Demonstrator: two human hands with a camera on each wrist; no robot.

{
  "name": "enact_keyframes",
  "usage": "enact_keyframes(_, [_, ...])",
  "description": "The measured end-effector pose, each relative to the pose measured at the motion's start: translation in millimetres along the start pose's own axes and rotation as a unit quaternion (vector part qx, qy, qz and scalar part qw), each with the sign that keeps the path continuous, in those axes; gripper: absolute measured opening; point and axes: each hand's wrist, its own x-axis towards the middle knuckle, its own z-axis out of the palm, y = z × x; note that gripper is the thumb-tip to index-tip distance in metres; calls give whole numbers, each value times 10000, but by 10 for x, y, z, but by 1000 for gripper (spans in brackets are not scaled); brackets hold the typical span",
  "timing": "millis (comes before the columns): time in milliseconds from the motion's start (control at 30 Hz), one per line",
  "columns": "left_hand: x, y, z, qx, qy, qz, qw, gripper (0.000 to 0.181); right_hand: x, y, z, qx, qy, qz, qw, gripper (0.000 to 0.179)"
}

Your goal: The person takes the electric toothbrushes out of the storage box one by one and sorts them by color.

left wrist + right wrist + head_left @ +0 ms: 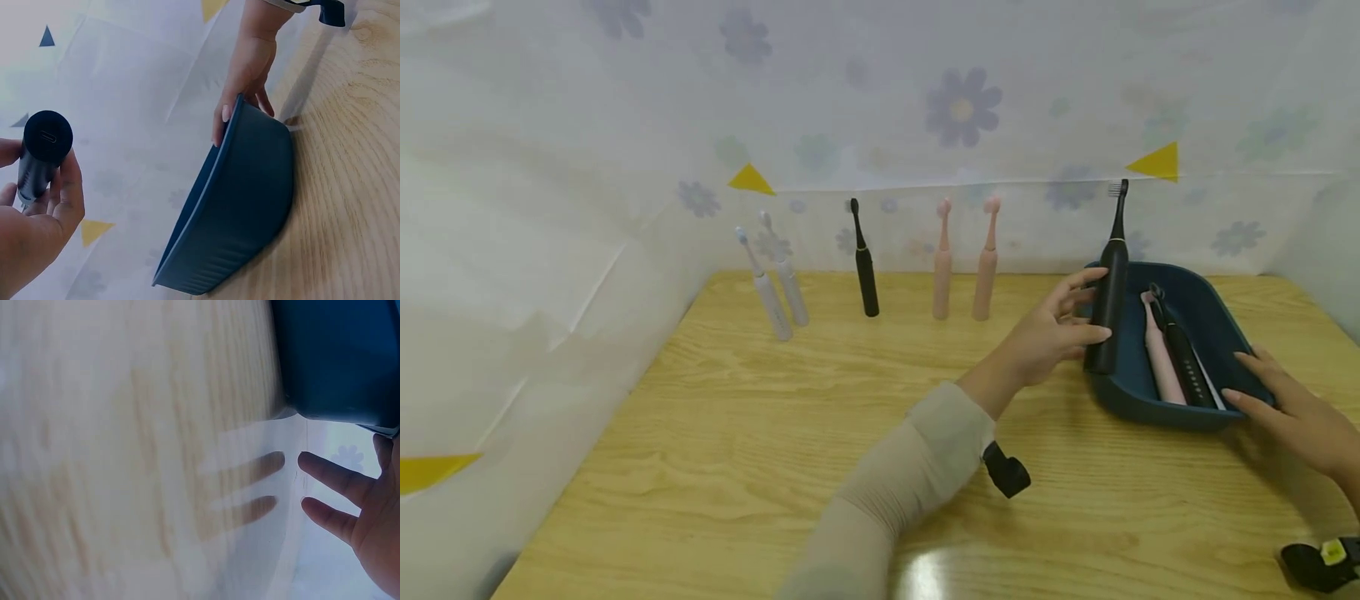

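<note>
In the head view my left hand (1045,333) holds a black electric toothbrush (1111,292) upright, head up, over the left side of a dark blue plastic bin (1206,287). The left wrist view shows the round base of this toothbrush (49,137), with fingers around its handle. My right hand (1292,408) grips the bin's right rim, with some fingertips inside it. Below the bin, in the right wrist view, two outer fingers of the right hand (375,519) extend straight. A pink toothbrush (1163,367) and another black toothbrush (1183,358) lie inside the bin, with a white one partly hidden beside them.
On the wooden table (737,442) stand two white toothbrushes (772,308) at left, a black toothbrush (866,283) in the middle and two pink toothbrushes (942,283) right of it. A flower-patterned sheet (865,108) hangs behind the table.
</note>
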Motion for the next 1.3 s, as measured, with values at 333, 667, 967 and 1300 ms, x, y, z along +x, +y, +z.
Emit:
enact_keyframes(333, [-284,169,-94,-299,-51,437,9986,70,-1,-2,5,-29,6,45,10000,67])
enact_keyframes(667, [-490,308,-227,-199,-112,699,9973,74,5,-1,4,-4,-13,53,10000,67])
enact_keyframes(967, [-597,321,-464,257,31,947,9952,77,25,16,8,48,41,-46,10000,66])
enact_keyframes(1300, [-720,297,-734,1235,418,703,9890,76,19,30,43,138,155,4,9998,65])
